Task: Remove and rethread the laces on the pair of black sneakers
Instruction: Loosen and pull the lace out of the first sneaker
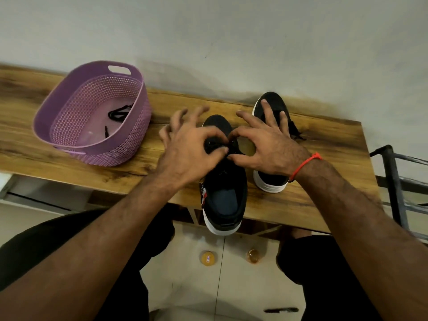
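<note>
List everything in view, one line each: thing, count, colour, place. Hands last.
sneakers: two, black with white soles, on the table; near sneaker with its heel over the front edge, far sneaker to its right
lace: black, in the basket
basket: one, purple, table's left
table: one, wooden, against the wall
round objects: two, yellowish, on the floor below
wrist thread: one, red, right wrist
metal frame: dark, far right
hands: left hand and right hand, both pinching at the near sneaker's lace area
</note>
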`<state>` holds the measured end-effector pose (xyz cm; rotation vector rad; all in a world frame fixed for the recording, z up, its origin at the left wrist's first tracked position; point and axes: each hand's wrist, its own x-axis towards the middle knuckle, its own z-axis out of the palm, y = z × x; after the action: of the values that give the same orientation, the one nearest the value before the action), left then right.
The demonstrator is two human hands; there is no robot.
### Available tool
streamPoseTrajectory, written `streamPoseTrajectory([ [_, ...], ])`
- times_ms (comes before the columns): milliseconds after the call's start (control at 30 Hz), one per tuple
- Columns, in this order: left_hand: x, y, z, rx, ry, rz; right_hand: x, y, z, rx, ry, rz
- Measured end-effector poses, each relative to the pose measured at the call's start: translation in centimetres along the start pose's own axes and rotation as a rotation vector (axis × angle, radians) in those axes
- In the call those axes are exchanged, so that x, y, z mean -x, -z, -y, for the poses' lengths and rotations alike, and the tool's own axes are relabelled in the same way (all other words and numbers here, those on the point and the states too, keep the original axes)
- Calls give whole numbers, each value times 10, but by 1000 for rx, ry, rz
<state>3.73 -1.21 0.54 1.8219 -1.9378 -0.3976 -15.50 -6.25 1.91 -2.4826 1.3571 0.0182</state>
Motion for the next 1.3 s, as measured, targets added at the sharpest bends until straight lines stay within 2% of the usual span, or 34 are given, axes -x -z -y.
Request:
streamPoseTrajectory([
  [100, 7, -10, 0, -149, -28, 87, 0, 0, 0, -11, -1, 9],
  [400, 7, -10, 2, -255, -58, 98, -1, 0, 1, -13, 5, 19],
  [467, 1, -11, 7, -108, 15, 14, -1, 0, 1, -12, 5, 15],
  [600, -15, 3, 14, 592, 497, -302, -1, 0, 0, -29, -4, 5],
  [667, -17, 8, 21, 780, 669, -384, -1, 0, 0, -37, -7, 7],
  [733, -15, 9, 25, 642, 568, -382, -1, 0, 1, -38, -7, 11],
  [867, -4, 4, 4, 193, 149, -62, -1, -1, 2, -18, -1, 12],
  [933, 2, -2, -3, 23, 37, 16, -1, 0, 1, -24, -4, 11],
  [1033, 9, -12, 0, -163, -20, 118, -1, 0, 1, -35, -9, 11],
  [1200, 4, -10, 2, -169, -33, 102, -1, -1, 1, -27, -4, 20],
  [1300, 4, -12, 5, -181, -45, 184, -2, -1, 1, -30, -8, 21],
])
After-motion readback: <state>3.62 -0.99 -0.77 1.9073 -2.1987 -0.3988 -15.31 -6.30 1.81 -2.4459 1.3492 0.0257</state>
